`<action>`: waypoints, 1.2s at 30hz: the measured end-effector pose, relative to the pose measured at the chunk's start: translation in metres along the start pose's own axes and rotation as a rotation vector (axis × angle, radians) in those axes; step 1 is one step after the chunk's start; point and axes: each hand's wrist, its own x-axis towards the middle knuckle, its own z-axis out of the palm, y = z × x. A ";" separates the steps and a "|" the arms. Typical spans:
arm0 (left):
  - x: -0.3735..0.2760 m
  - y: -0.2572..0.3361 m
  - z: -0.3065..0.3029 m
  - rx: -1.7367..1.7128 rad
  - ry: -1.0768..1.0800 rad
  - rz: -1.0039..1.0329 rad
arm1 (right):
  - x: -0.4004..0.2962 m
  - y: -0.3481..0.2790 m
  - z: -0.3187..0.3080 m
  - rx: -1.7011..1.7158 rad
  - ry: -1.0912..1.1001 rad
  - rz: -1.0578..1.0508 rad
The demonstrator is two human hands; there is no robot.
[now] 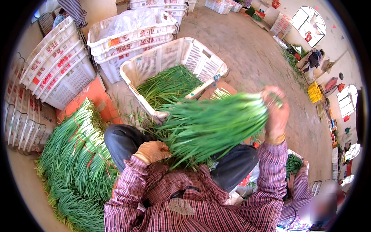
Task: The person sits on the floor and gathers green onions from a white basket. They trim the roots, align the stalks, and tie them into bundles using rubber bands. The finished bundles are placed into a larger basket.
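Note:
My right hand [276,113], blurred and raised at the right, grips a large bunch of garlic chives [214,124] by its pale stem ends. The long green leaves stretch leftward over my lap and are smeared by motion. By the leaf tips, above my left thigh, is my left hand [153,151] in a tan glove with its fingers curled. Whether it pinches any leaves cannot be made out. Loose chives [171,84] lie inside a white plastic crate [155,53] in front of me. More pale stems [220,94] show beside that crate, partly behind the held bunch.
Tied chive bundles [78,153] are piled at my left by an orange-red sheet [87,90]. Stacked white crates [58,58] stand behind them, and another stack [132,37] holds clear plastic. At lower right a person [300,185] reaches over greens [294,163].

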 end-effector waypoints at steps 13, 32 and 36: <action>-0.007 0.061 -0.068 -0.775 0.534 0.665 | -0.007 -0.002 0.065 0.277 -0.270 0.017; 0.017 0.103 -0.010 -1.261 0.075 0.660 | -0.019 -0.037 0.140 0.451 -0.601 0.147; 0.016 0.085 0.023 -1.562 0.032 0.475 | -0.028 -0.026 0.154 0.517 -0.720 0.334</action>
